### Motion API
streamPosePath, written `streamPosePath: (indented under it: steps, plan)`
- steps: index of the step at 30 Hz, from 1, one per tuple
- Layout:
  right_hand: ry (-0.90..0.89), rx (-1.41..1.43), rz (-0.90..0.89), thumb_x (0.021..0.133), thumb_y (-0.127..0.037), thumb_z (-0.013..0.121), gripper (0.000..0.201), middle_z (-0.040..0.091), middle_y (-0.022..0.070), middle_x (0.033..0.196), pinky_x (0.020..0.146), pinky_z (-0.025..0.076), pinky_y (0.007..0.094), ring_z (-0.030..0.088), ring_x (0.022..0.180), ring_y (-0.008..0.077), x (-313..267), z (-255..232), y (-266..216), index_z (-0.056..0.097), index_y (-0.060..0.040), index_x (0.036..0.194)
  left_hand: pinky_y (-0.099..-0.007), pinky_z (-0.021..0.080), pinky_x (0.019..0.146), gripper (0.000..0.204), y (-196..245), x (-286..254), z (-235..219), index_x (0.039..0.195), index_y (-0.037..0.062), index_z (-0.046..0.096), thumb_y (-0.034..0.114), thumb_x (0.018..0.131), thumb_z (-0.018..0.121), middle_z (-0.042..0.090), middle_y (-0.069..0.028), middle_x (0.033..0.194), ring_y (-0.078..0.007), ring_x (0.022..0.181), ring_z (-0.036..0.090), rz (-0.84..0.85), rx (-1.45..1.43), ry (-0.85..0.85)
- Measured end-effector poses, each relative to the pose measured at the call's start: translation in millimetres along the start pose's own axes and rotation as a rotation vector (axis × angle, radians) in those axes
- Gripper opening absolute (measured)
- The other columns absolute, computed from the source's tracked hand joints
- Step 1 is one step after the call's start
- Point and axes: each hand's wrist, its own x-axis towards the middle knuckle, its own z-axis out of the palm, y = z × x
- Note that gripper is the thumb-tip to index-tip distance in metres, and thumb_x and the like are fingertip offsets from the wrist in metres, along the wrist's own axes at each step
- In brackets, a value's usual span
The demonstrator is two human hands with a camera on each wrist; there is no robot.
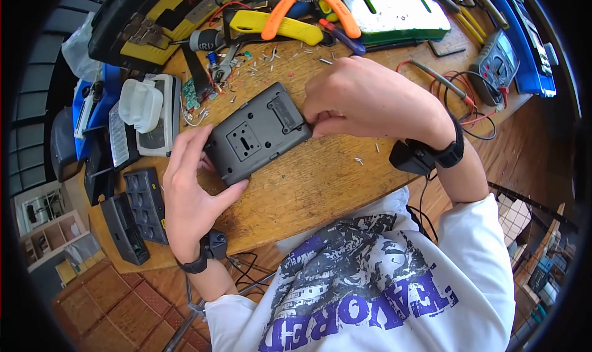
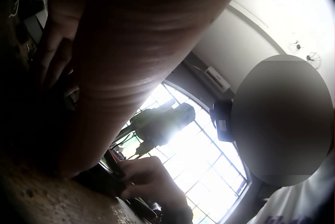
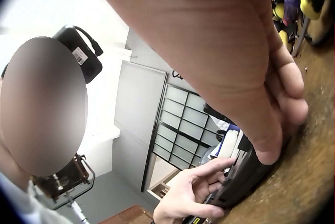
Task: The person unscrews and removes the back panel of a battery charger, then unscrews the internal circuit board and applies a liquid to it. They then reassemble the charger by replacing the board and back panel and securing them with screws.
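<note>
A dark grey rectangular device housing (image 1: 259,133) lies tilted on the wooden table in the head view, its back with screw holes and a square recess facing up. My left hand (image 1: 192,195) grips its left end, thumb along the near edge and fingers at the far side. At the opposite end, my right hand (image 1: 373,99) pinches the right corner with thumb and curled fingers. The right wrist view shows the right hand (image 3: 235,67) at the edge of the housing (image 3: 246,174), with the left hand (image 3: 191,195) beyond it.
Behind the housing lie orange-handled pliers (image 1: 311,13), a yellow cutter (image 1: 275,27) and small metal scraps. A multimeter (image 1: 495,65) with leads stands at the right. To the left are a white container (image 1: 140,104) and black plastic parts (image 1: 143,204).
</note>
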Motion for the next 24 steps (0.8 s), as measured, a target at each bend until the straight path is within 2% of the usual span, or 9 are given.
streamPosePath:
  steps: [5,8,17,24]
  plan:
    - [-0.041,-0.073,0.051,0.087,-0.022,0.084,0.022,0.07,0.0084,0.089,0.078,0.057,0.0445,0.072,0.089,0.0325,-0.4,0.4,-5.0,0.074,-0.0038,0.093,-0.0335,0.058,0.088,0.084,-1.6,0.1,1.3,0.144,0.0,0.064,0.007,0.065,0.092,0.065,-0.0139,0.135,-0.025,0.103,0.068,0.049,0.03,0.01]
    - [-0.038,-0.17,-0.003,0.087,-0.025,0.084,0.025,0.067,0.0082,0.089,0.078,0.057,0.0441,0.072,0.09,0.0319,-1.0,1.0,-5.4,0.073,-0.0044,0.094,-0.034,0.058,0.086,0.084,-2.9,-0.1,2.8,0.144,-0.0003,0.064,0.007,0.065,0.092,0.065,-0.0141,0.134,-0.025,0.1,0.068,0.052,0.05,0.02]
    - [-0.021,-0.147,-0.037,0.088,-0.029,0.084,0.027,0.064,0.0082,0.087,0.074,0.056,0.0436,0.071,0.086,0.0323,-0.4,0.9,-4.6,0.071,-0.0048,0.093,-0.034,0.058,0.082,0.083,-6.6,0.7,3.4,0.142,-0.0016,0.064,0.006,0.064,0.092,0.065,-0.0137,0.132,-0.0238,0.095,0.068,0.082,0.026,0.028]
    - [0.017,-0.095,-0.012,0.087,-0.024,0.086,0.025,0.067,0.0077,0.088,0.072,0.056,0.0425,0.072,0.082,0.0313,-0.4,1.9,-5.2,0.073,-0.0042,0.094,-0.0345,0.058,0.081,0.083,-5.0,2.8,4.1,0.14,-0.0021,0.062,0.008,0.063,0.092,0.063,-0.0148,0.133,-0.0257,0.095,0.068,0.066,0.003,0.023]
